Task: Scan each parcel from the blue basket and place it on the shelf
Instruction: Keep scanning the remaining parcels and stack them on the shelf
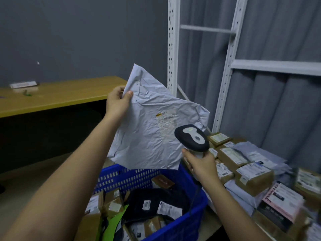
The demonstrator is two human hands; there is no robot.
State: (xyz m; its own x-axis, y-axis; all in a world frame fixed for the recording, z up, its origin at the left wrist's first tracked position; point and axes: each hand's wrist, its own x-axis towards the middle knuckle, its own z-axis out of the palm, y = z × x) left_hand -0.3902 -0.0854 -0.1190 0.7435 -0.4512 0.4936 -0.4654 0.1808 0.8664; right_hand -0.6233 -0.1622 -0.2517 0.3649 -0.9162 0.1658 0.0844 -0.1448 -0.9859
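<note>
Two bare forearms are filling the bottom of the frame, reaching up from the lower left and lower right. Just beyond them, at bottom centre, the blue basket (194,209) is sitting still loaded with parcels: brown boxes with white labels, a black bag, something green.

The left hand (118,103), at centre left, is pinching the upper left corner of a crumpled grey mailer (147,133), thumb on the near face and fingers behind, letting it hang above the basket. The right hand (201,164), at centre right, is wrapping its fingers round the handle of a scanner (192,138), whose dark head is overlapping the mailer's lower right part and pointing at it.

The label (165,119) is showing only faintly, in the mailer's upper right, as if printed on the far side or washed out; I cannot tell which. By my reading the scan is the step in hand, and it is likely to go best if the left hand is pulling the film taut so the barcode lies flat, and turning the labelled face toward the scanner if it is indeed behind. The scanner head should be aiming squarely at the barcode, which is sitting above and left of where it is pointing.

At right, the shelf (276,66) frame is rising in white, and its low level at lower right is already holding many parcels (251,174), so a free spot there seems the mailer's destination
</note>
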